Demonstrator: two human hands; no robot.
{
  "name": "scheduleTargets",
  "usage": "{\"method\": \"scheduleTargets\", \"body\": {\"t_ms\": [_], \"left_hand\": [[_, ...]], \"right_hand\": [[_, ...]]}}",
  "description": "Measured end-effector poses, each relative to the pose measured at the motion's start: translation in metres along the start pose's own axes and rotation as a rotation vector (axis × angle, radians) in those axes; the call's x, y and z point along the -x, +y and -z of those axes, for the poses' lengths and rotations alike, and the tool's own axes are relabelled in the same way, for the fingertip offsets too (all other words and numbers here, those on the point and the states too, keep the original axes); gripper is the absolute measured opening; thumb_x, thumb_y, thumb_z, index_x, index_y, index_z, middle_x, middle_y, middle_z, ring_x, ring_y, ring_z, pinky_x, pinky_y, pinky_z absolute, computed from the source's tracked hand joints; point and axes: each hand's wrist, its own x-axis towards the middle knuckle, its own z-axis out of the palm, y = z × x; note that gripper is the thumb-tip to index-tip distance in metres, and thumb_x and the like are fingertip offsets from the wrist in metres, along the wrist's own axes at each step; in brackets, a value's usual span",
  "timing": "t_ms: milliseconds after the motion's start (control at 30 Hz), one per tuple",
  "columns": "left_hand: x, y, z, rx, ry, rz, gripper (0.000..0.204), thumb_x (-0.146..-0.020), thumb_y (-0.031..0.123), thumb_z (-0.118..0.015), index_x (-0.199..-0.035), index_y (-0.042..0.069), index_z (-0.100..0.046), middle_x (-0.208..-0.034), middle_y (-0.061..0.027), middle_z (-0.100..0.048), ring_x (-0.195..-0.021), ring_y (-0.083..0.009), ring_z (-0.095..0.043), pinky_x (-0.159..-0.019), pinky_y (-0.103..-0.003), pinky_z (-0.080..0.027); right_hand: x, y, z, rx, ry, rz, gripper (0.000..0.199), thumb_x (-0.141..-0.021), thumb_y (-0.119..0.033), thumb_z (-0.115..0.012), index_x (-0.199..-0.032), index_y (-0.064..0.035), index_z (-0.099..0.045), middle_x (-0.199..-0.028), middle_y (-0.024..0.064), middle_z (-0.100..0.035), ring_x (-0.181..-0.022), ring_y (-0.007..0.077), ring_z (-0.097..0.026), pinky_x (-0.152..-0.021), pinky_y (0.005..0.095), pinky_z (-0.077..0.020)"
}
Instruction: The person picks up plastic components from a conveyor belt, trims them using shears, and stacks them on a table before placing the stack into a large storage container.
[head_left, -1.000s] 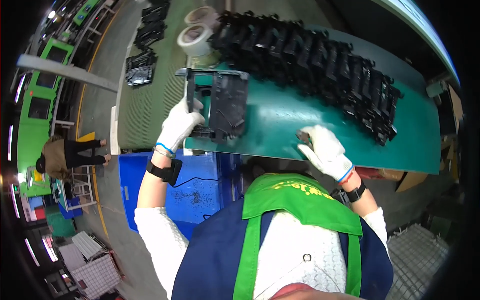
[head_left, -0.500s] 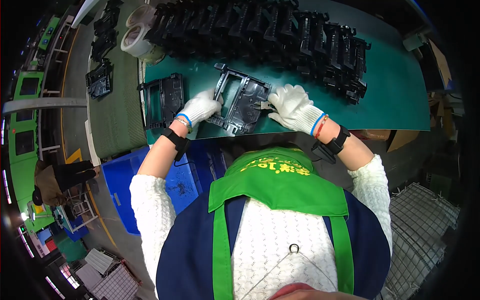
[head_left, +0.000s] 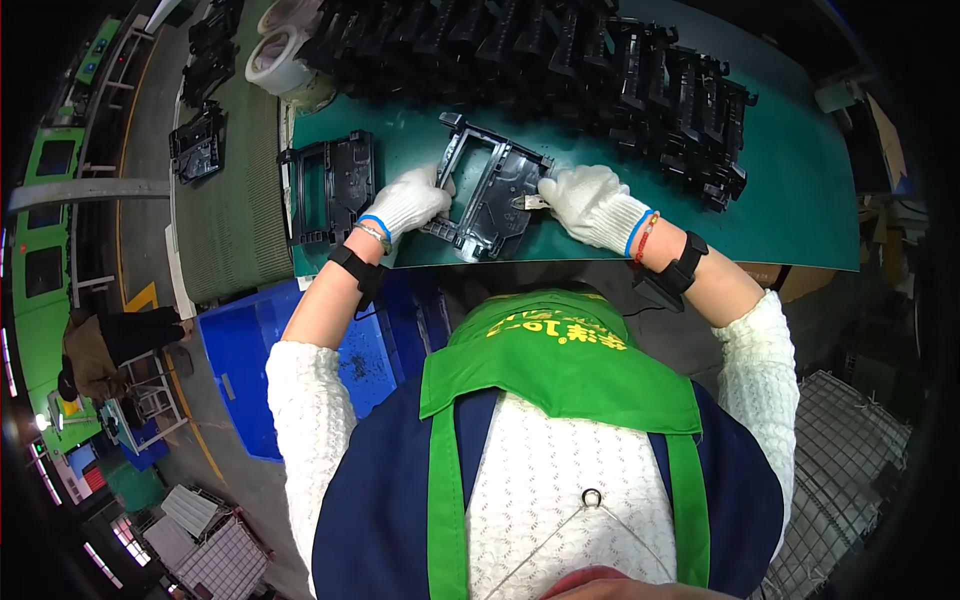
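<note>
The left hand is closed around the side rail of a black frame, probably to steady it at the table's near edge, while the right hand grips pliers, their metal tip at the frame's right part, contact hard to tell. Just left lies a 2nd frame, seemingly kept within reach; beyond, a row of parts stands closely packed, likely saving room, beside 2 rolls.

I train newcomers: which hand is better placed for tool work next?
Likely the right hand: it holds the metal tool at the black frame; the left hand grips its left side.
</note>
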Motion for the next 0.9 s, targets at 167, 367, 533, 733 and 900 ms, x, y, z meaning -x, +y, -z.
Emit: {"method": "scheduleTargets", "body": {"t_ms": [167, 367, 533, 733, 900], "left_hand": [[-0.008, -0.028, -0.004, 0.219, -0.004, -0.139, 0.040, -0.077, 0.015, -0.072, -0.115, 0.001, -0.068, -0.092, -0.0092, -0.072, -0.082, -0.0206, -0.069, -0.076, -0.033, -0.053], [0.031, -0.016, 0.028, 0.905, -0.258, -0.255, 0.042, -0.083, 0.011, -0.068, -0.122, -0.005, -0.064, -0.082, -0.0040, -0.068, -0.068, -0.0114, -0.062, -0.064, -0.025, -0.049], [0.066, 0.017, 0.018, 0.896, -0.108, -0.377, 0.039, -0.088, 0.016, -0.066, -0.124, 0.000, -0.063, -0.072, 0.0009, -0.058, -0.062, -0.0077, -0.056, -0.058, -0.023, -0.045], [0.068, 0.036, -0.004, 0.277, 0.278, -0.170, 0.038, -0.090, 0.027, -0.060, -0.124, 0.010, -0.065, -0.081, -0.0098, -0.072, -0.073, -0.0248, -0.071, -0.070, -0.039, -0.055], [0.070, 0.044, -0.005, 0.192, 0.283, -0.160, 0.038, -0.089, 0.031, -0.059, -0.121, 0.013, -0.066, -0.084, -0.0115, -0.073, -0.081, -0.0320, -0.074, -0.077, -0.044, -0.056]], "right_hand": [[0.015, 0.012, -0.002, -0.309, 0.083, 0.071, 0.033, -0.097, -0.032, -0.068, -0.114, -0.0049, -0.061, -0.095, 0.0205, -0.068, -0.093, 0.0425, -0.069, -0.081, 0.0516, -0.0556], [0.032, 0.003, 0.019, -0.398, 0.396, -0.110, 0.035, -0.096, -0.033, -0.070, -0.116, -0.0065, -0.061, -0.101, 0.0167, -0.065, -0.096, 0.0399, -0.066, -0.083, 0.0498, -0.0537], [0.027, -0.016, 0.042, -0.332, 0.774, -0.094, 0.036, -0.093, -0.034, -0.075, -0.116, -0.0104, -0.063, -0.104, 0.0118, -0.063, -0.097, 0.0341, -0.063, -0.084, 0.0468, -0.0521], [0.007, -0.028, 0.060, -0.205, 0.706, -0.168, 0.035, -0.090, -0.035, -0.077, -0.115, -0.0143, -0.065, -0.104, 0.0082, -0.061, -0.097, 0.0290, -0.062, -0.084, 0.0444, -0.0511], [-0.001, -0.028, 0.046, -0.164, 0.706, -0.146, 0.034, -0.090, -0.035, -0.077, -0.115, -0.0148, -0.066, -0.101, 0.0090, -0.062, -0.092, 0.0302, -0.063, -0.082, 0.0443, -0.0516]]}}
